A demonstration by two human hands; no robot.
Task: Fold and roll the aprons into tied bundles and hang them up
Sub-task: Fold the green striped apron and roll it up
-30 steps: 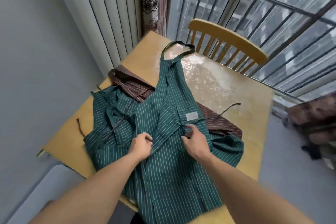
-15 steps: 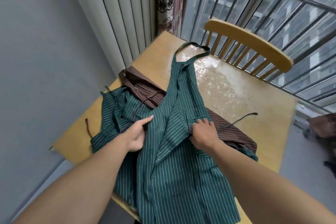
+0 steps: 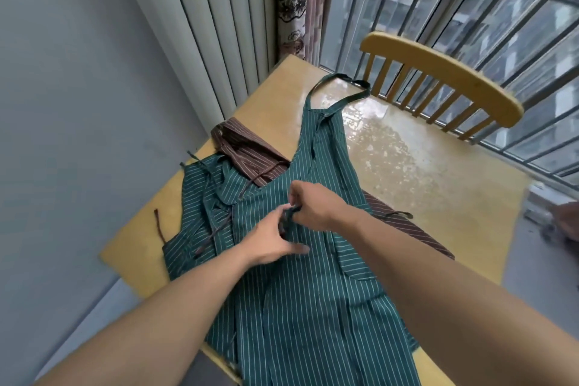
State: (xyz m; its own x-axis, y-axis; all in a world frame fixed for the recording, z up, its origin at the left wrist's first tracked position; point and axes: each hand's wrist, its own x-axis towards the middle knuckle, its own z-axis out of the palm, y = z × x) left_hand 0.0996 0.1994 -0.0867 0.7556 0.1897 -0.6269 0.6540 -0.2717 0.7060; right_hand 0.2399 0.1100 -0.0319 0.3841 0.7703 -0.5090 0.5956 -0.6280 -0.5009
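A green striped apron [image 3: 316, 307] lies lengthwise on the wooden table [image 3: 438, 197], its neck loop [image 3: 340, 86] at the far end. Its sides are folded in toward the middle. My right hand [image 3: 316, 207] has reached across the apron's middle and pinches a thin green tie [image 3: 289, 215]. My left hand [image 3: 272, 241] rests on the cloth just below, fingers spread and blurred, with one fingertip up by the tie. A brown striped apron [image 3: 247, 150] lies underneath, showing at the left and right.
More green striped cloth [image 3: 200, 197] is bunched at the table's left, with brown ties [image 3: 216, 235] across it. A wooden chair [image 3: 438, 81] stands at the far side against the barred window. A grey wall is on the left.
The right side of the apron has been folded inward. My right hand moved left to the middle and took up the tie. My left hand shifted right to meet it.
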